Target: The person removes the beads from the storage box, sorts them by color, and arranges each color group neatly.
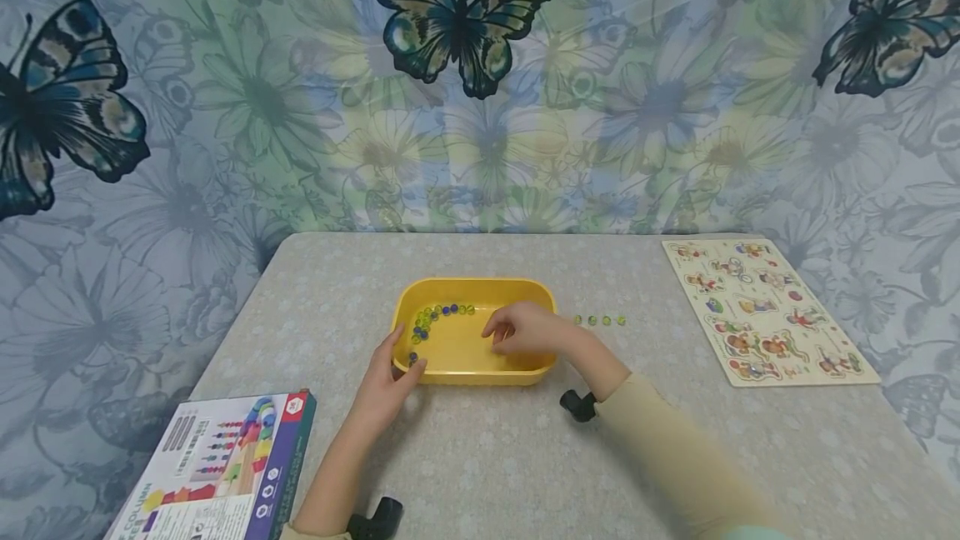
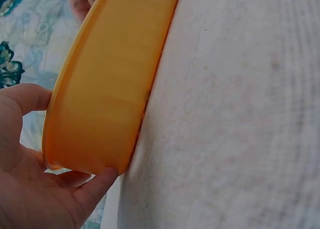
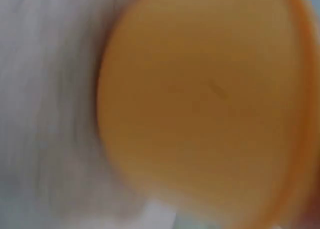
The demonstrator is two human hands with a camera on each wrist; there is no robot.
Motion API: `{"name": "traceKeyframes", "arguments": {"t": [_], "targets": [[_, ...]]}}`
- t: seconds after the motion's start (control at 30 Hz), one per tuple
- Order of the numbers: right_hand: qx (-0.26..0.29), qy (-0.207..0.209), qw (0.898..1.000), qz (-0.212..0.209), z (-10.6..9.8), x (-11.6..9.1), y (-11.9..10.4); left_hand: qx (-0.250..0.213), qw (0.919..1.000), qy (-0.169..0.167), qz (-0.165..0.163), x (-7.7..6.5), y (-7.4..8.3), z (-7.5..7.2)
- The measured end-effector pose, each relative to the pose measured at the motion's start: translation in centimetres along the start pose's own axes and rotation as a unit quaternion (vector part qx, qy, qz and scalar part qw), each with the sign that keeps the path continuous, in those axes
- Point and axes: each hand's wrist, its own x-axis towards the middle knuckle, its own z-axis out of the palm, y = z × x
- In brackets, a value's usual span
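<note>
A yellow plastic tray [image 1: 457, 365] sits on the table, holding glass marbles [image 1: 422, 323], green-yellow and blue, in a curved line along its left and back sides. My left hand [image 1: 384, 386] grips the tray's left end. In the left wrist view, that hand's thumb [image 2: 32, 96] lies at the rim and its fingers reach round the end wall. Over the tray's right half hovers my right hand [image 1: 528, 329], fingers bent downward; I cannot tell whether a marble is between them. The right wrist view is blurred and mostly filled by the tray's outer wall [image 3: 200, 104].
Several green marbles [image 1: 600, 320] lie in a row on the table, right of the tray. A wooden picture puzzle board [image 1: 772, 307] is at the far right. At the near left lies a toy box [image 1: 217, 465]. Butterfly-printed cloth [image 1: 465, 148] hangs behind the table [image 1: 480, 457].
</note>
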Motion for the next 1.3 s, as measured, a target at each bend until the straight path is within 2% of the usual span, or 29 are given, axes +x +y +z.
{"name": "traceKeyframes", "arguments": {"t": [0.13, 0.27, 0.53, 0.77, 1.03, 1.13, 1.3], "targets": [[0.016, -0.038, 0.999, 0.0, 2.2, 2.0, -0.5, 0.0, 1.0, -0.001, -0.001, 0.0, 0.0, 0.1], [0.018, -0.053, 0.998, 0.008, 3.7, 3.3, -1.2, 0.004, 1.0, 0.0, 0.0, 0.0, -0.1, 0.1], [0.006, -0.066, 0.998, 0.005, 4.8, 4.6, -2.9, 0.006, 1.0, -0.002, 0.005, 0.0, -0.2, 0.1], [-0.001, -0.06, 0.998, 0.005, 5.6, 5.6, -3.7, 0.017, 0.9999, 0.001, 0.002, -0.1, -0.1, 0.0], [-0.018, -0.055, 0.998, 0.032, 5.7, 5.8, -3.9, 0.013, 0.9999, 0.001, 0.005, -0.1, -0.2, 0.1], [-0.02, -0.05, 0.998, 0.023, 5.3, 5.5, -3.4, 0.015, 0.9999, 0.002, 0.004, 0.0, -0.2, 0.2], [0.015, -0.042, 0.999, 0.002, 3.6, 4.4, -2.9, 0.02, 0.9998, 0.006, 0.001, 0.1, -0.3, 0.2]]}}
